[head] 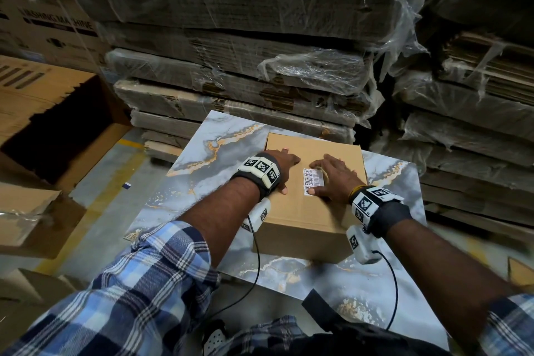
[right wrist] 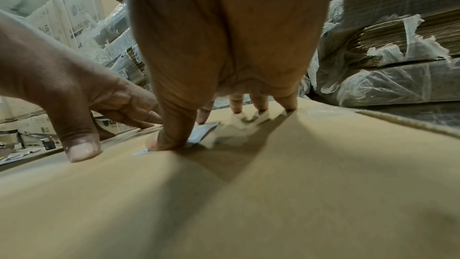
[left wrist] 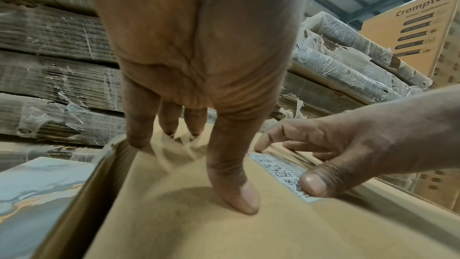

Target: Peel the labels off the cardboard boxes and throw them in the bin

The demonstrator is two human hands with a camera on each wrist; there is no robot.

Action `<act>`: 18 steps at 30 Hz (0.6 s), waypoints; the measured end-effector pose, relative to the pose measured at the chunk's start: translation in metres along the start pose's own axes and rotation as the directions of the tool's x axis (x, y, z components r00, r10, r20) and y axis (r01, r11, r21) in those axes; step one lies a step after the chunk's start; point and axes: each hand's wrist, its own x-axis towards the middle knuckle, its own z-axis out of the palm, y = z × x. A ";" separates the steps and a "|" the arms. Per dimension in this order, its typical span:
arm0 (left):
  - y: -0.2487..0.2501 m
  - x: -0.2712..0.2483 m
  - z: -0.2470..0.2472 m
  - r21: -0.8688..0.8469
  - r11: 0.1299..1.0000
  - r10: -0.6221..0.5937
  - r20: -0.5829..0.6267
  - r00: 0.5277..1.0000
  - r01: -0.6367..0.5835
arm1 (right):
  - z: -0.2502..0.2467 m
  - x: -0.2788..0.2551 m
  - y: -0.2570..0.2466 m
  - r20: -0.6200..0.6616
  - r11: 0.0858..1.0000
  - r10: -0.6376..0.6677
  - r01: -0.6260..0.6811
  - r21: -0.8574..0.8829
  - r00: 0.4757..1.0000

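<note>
A closed brown cardboard box [head: 306,228] sits on a grey marble-patterned table top [head: 202,159]. On its lid is a white label [head: 311,179] printed with codes, lying flat. My left hand [head: 284,166] rests spread on the lid just left of the label, fingertips and thumb pressing down [left wrist: 234,194]. My right hand [head: 332,179] arches over the label; its thumb [left wrist: 313,182] presses the label's near end [left wrist: 276,166] and its index fingertip touches the far end. In the right wrist view the label [right wrist: 202,131] shows under the thumb, partly hidden.
A large open cardboard carton [head: 57,130] stands on the floor to the left. Stacks of plastic-wrapped flattened cardboard [head: 245,66] rise right behind the table and on the right [head: 476,113]. A yellow floor line [head: 109,182] runs along the left.
</note>
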 end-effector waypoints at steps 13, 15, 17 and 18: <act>-0.002 0.002 0.001 -0.020 1.000 0.004 0.008 1.000 -0.004 | 0.003 0.003 0.002 -0.021 1.000 -0.004 0.005 0.027 1.000; -0.002 0.001 0.000 -0.022 1.000 0.006 0.008 1.000 -0.006 | 0.004 0.004 0.003 -0.021 0.999 -0.004 0.004 0.034 1.000; -0.002 0.001 0.000 -0.029 1.000 0.008 0.005 1.000 -0.008 | 0.004 0.004 0.004 -0.025 0.999 -0.008 0.009 0.037 1.000; -0.002 0.001 0.000 -0.031 0.999 0.007 0.005 1.000 -0.007 | 0.005 0.004 0.004 -0.025 0.999 -0.010 0.011 0.034 1.000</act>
